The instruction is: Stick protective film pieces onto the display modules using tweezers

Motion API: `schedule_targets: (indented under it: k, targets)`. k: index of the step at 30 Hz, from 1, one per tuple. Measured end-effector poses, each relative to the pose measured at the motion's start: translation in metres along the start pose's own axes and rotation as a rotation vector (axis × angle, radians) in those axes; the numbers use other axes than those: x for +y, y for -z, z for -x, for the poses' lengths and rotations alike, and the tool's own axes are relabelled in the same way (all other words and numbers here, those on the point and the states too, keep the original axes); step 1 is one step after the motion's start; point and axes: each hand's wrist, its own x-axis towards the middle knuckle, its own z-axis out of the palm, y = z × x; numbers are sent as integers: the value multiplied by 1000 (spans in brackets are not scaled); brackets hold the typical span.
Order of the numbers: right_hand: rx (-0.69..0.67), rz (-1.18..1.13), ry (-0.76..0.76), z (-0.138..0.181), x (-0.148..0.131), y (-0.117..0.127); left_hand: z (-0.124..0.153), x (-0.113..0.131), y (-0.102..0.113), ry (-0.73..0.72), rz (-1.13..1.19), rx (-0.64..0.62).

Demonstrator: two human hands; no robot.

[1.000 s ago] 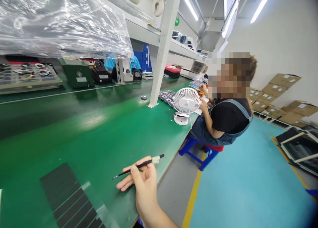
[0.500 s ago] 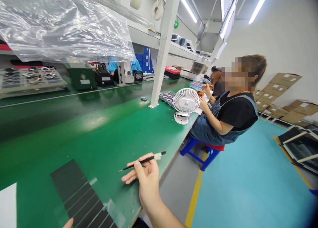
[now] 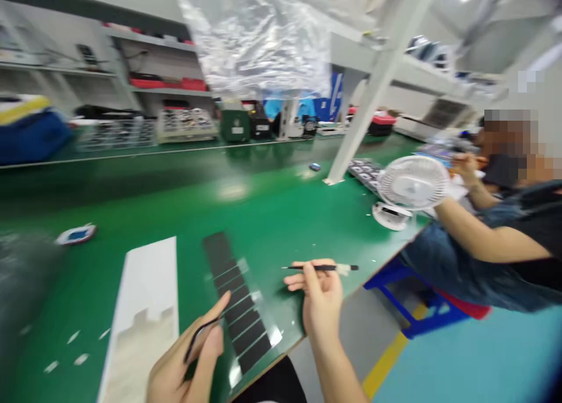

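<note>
Over the green surface [image 3: 272,233], near its front edge: right grip [image 3: 322,300] raised, thumb and fingers clamped on a thin black stick [image 3: 320,267] with a white tuft at its far end, stick level and pointing across the body. Lower down, left grip [image 3: 184,356] with fingers closed on a thin dark curved piece [image 3: 198,334], exact kind too blurred to tell. Between both grips and just beside the left one: dark ruled strip [image 3: 235,303], flat on clear film [image 3: 273,334]. Farther left, apart from the strip: white sheet [image 3: 140,315], also flat.

Hold each thin piece with light, even finger pressure. Keep wrists steady and tips clear of the strip except at the point of contact. Avoid dragging knuckles across the film.

Farther along the surface: small white fan [image 3: 413,182], with a tray of small parts [image 3: 364,174] just behind it. Just past the fan, well apart from both grips: co-worker's forearm [image 3: 483,233].
</note>
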Motion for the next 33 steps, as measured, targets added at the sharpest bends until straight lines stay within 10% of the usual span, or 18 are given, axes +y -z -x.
schedule_targets:
  k: [14,33]
  targets:
    - [-527,96,225,62,-10,-50,-5,5,4,31,107,-139]
    - [-544,100,302,61,11,-47,-5,5,9,63,26,-185]
